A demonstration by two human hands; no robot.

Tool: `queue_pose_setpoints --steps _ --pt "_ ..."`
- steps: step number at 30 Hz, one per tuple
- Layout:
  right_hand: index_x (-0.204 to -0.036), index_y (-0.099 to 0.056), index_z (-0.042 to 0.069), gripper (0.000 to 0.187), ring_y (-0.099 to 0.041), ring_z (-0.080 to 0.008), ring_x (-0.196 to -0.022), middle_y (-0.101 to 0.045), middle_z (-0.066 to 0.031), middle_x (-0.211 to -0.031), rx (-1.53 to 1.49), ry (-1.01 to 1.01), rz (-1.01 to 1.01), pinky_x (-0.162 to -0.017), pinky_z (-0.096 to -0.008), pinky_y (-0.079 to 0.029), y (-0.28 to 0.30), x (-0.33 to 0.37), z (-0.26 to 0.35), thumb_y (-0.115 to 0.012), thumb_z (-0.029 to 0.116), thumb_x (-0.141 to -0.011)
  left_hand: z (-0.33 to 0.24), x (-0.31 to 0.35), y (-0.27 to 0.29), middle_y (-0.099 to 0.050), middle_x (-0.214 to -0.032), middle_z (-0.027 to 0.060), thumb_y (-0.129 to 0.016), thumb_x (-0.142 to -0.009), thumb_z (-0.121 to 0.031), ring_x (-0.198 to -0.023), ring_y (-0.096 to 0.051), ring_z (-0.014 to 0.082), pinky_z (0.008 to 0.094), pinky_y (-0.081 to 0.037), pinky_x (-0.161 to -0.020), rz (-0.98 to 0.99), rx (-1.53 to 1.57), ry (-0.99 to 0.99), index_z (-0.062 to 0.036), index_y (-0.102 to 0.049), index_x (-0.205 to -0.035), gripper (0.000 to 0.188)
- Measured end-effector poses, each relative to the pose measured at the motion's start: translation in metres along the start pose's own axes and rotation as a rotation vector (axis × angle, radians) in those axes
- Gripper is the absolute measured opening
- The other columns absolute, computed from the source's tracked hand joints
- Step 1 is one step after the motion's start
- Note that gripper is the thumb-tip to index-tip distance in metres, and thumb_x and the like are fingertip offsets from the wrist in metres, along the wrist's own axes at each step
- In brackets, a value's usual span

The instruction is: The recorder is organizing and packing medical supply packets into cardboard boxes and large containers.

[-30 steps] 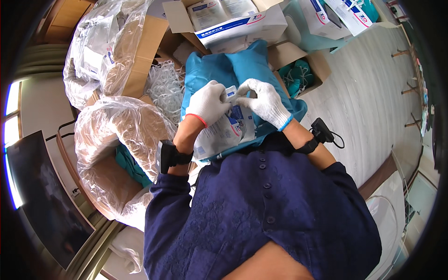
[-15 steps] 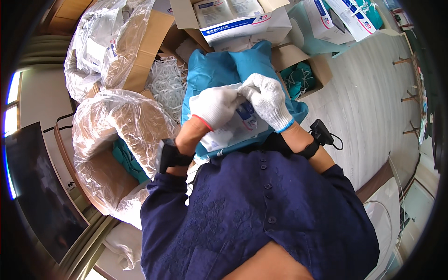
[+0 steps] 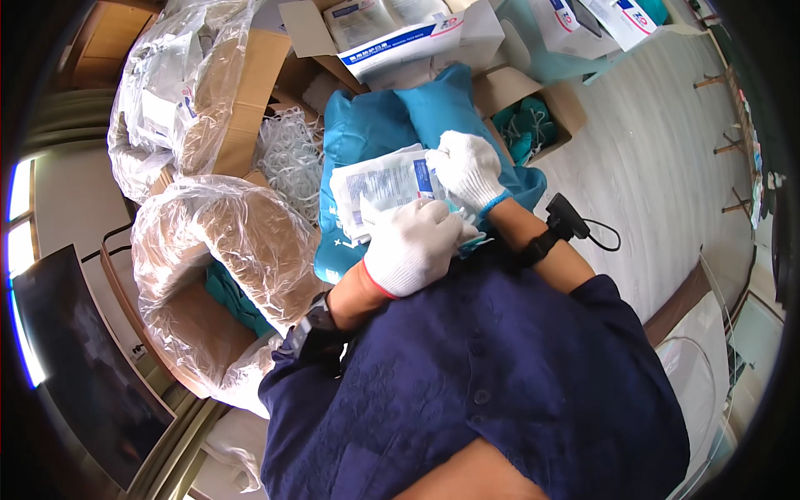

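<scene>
A flat white-and-blue plastic packet (image 3: 379, 182) with printed panels lies on the teal fabric cushion (image 3: 367, 121) in front of me. My left hand (image 3: 414, 246), in a white knit glove with a red cuff, is closed at the packet's near right side. Something teal and white (image 3: 473, 237) shows beside its fingers, too partly hidden to name. My right hand (image 3: 468, 172), gloved with a blue cuff, is closed at the packet's far right corner. The fingertips of both hands are largely covered.
Left stand plastic-lined cartons (image 3: 221, 242), one holding teal items. White looped straps (image 3: 287, 154) are heaped beside the cushion. Beyond it is an open white box (image 3: 408, 50) of packets; at right, a carton (image 3: 575, 108) of teal items.
My left hand has moved down toward my body, away from my right hand, uncovering more of the packet's print. Teal-and-white material now shows beside it. My right hand stays near the far corner.
</scene>
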State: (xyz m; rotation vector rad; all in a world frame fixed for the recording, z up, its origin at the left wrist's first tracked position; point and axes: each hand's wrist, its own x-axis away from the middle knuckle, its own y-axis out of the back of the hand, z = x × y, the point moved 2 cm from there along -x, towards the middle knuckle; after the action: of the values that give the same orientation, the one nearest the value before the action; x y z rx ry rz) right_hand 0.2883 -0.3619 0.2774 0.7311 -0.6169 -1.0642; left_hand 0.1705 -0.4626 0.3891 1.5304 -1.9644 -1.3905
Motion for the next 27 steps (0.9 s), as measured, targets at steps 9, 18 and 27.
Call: queue_pose_setpoints --steps 9,18,27 --pt "-0.083 -0.068 0.005 0.028 -0.067 -0.0376 -0.074 -0.068 -0.02 -0.078 0.088 -0.075 0.008 -0.068 -0.0469 -0.053 -0.004 0.001 -0.008 -0.068 0.032 -0.083 -0.001 -0.002 0.034 -0.057 -0.064 0.0076 -0.07 -0.077 -0.003 -0.058 -0.06 0.0282 0.0373 -0.048 -0.055 -0.029 0.22 0.194 -0.0104 -0.068 -0.075 0.008" --pt "-0.092 -0.067 0.003 0.007 -0.064 -0.008 -0.083 -0.07 -0.0041 -0.089 -1.306 -0.361 0.178 -0.079 -0.0229 -0.051 0.01 0.023 -0.016 -0.07 0.01 -0.092 0.126 -0.007 -0.047 -0.064 -0.086 0.0181 -0.069 -0.082 -0.018 -0.083 -0.065 0.0366 0.0423 -0.051 -0.076 0.109 -0.007 0.648 -0.003 -0.068 -0.084 0.015" --pt "-0.115 -0.065 0.0 0.028 -0.065 -0.0096 -0.081 -0.071 -0.0073 -0.098 -0.881 -0.531 0.215 -0.072 -0.0243 -0.054 0.011 0.033 -0.012 -0.068 0.015 -0.091 0.13 -0.012 -0.071 -0.062 -0.118 0.0169 -0.07 -0.084 -0.024 -0.102 -0.066 0.0373 0.043 -0.053 -0.091 0.618 -0.187 0.737 -0.0061 -0.07 -0.102 0.025"
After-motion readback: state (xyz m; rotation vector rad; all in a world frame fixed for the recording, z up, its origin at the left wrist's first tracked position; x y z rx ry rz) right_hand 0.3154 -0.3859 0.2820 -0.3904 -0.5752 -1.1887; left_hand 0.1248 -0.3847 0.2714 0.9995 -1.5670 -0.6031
